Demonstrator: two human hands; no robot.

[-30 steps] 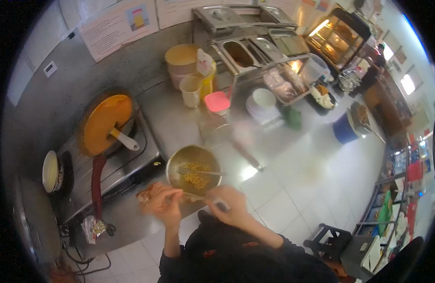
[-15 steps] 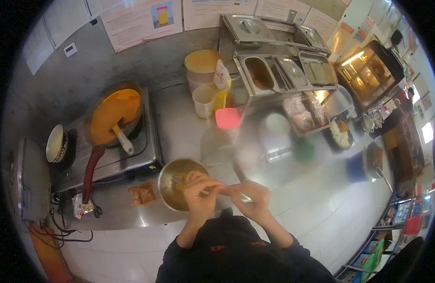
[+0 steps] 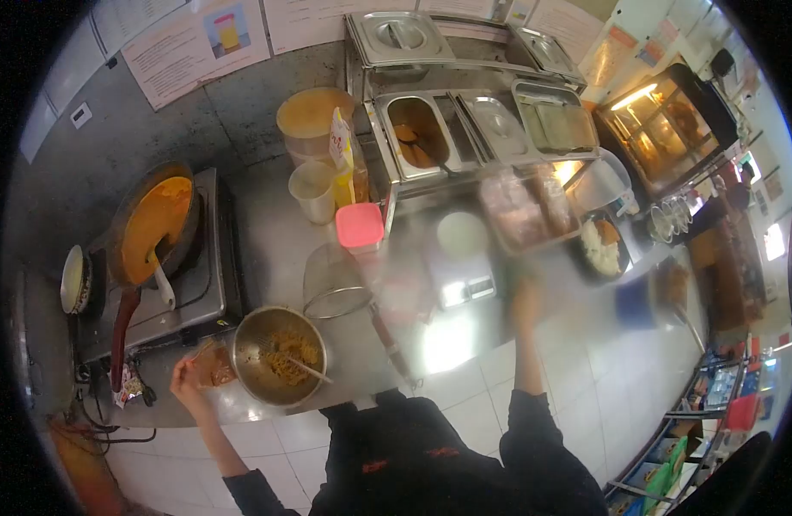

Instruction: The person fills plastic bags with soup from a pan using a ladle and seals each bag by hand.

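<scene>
At the lower left, the fingers of my left hand (image 3: 192, 381) are closed on the edge of a small clear packet (image 3: 214, 365) with reddish-brown contents. Right beside it stands a steel mixing bowl (image 3: 245, 378), holding a yellowish-brown mixture (image 3: 294, 354) and a whisk (image 3: 308, 370). My right hand (image 3: 525, 301) reaches out over the counter's right part, smeared by motion, so its fingers cannot be read. A blurred green thing (image 3: 518, 271) shows at its far side. Left of that hand is a white kitchen scale (image 3: 462, 258).
A pan of orange sauce (image 3: 159, 224) with a spatula sits on the stove (image 3: 211, 284). A strainer (image 3: 340, 301) and a pink-lidded container (image 3: 360, 226) are mid-counter. Steel food pans (image 3: 420, 138) stand behind; a meat tray (image 3: 533, 211) and a plate of food (image 3: 604, 249) lie right.
My hands have parted from above the bowl: the left moved left to the packet, the right moved out to the right. The whole view has also shifted.
</scene>
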